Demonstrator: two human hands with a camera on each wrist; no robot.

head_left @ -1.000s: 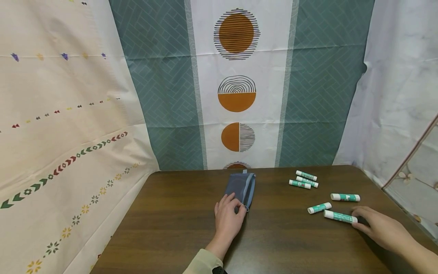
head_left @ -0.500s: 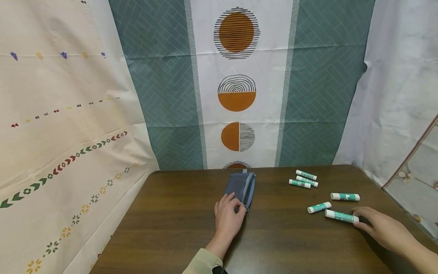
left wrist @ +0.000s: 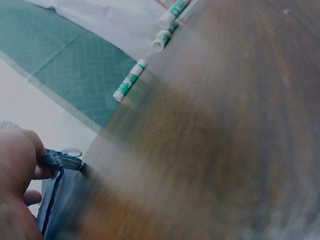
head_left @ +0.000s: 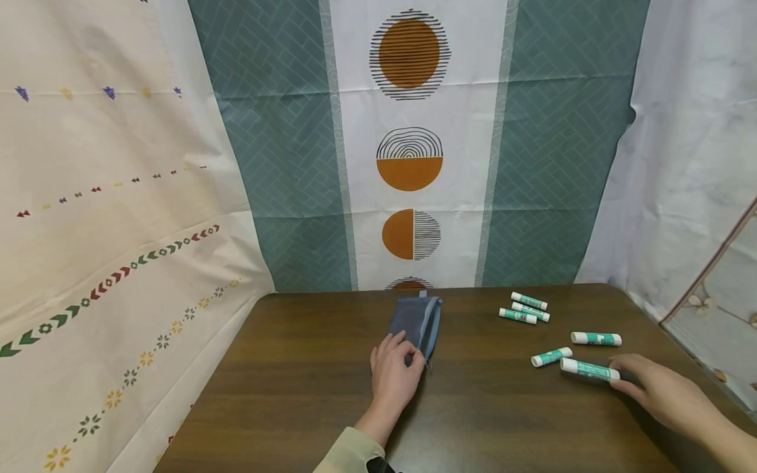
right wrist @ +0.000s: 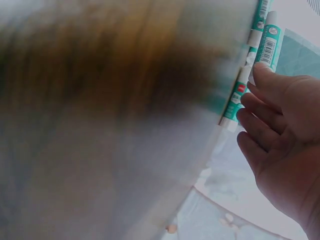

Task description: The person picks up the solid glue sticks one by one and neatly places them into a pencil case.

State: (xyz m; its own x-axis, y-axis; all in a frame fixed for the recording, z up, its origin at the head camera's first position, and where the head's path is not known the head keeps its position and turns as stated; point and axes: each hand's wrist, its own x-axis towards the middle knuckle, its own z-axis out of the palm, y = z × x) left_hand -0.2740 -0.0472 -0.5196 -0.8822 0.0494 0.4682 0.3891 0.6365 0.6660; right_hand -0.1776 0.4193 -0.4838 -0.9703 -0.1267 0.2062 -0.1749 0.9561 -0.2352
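My left hand pinches the near corner of a blue zippered pouch lying at the back middle of the table. In the left wrist view, thumb and finger grip the pouch by its zipper end, where a small ring hangs. On the right side, my right hand holds a white and green glue stick by its right end between thumb and fingers. The right wrist view has the thumb on the end of this glue stick, while the other fingers are partly bent.
Another glue stick lies just left of the held one, and a further glue stick lies behind it. Three more, including a front glue stick, are grouped at the back right. Cloth curtains stand behind the brown table.
The held glue stick has shifted up very slightly with my right hand. My left hand keeps its grip on the pouch and has barely moved.
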